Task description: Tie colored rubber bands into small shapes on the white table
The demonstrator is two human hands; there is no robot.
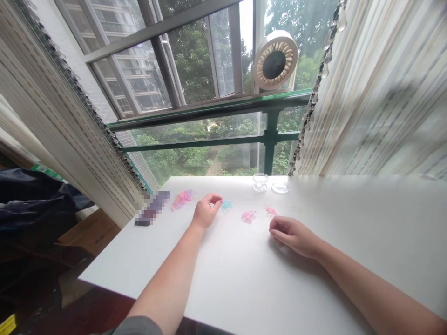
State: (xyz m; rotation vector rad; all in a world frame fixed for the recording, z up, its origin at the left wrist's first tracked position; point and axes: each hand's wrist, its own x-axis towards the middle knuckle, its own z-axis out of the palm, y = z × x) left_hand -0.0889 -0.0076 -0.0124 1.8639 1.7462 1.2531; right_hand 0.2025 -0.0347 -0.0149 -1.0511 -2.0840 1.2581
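Note:
My left hand [206, 210] is closed in a pinch, thumb and index fingertips together, right beside a small pile of light blue elastic bands [226, 205]. Whatever is between those fingertips, if anything, is too small to make out. Left of it lies a larger mixed pile of pink, orange and purple bands [183, 199]. My right hand [294, 236] rests on the white table [230, 279], its fingers curled in loosely toward the thumb, with nothing visible in them. Just beyond it is a small reddish-pink pile of bands [270, 210]. A pink-lilac pile [249, 216] sits between the hands.
At the table's far edge stand stacked clear round dishes [260, 182] and a single clear dish [280, 187]. A pixelated dark purple box [152, 208] lies at the left edge. A round white fan [275, 60] is by the window. Curtains hang on both sides.

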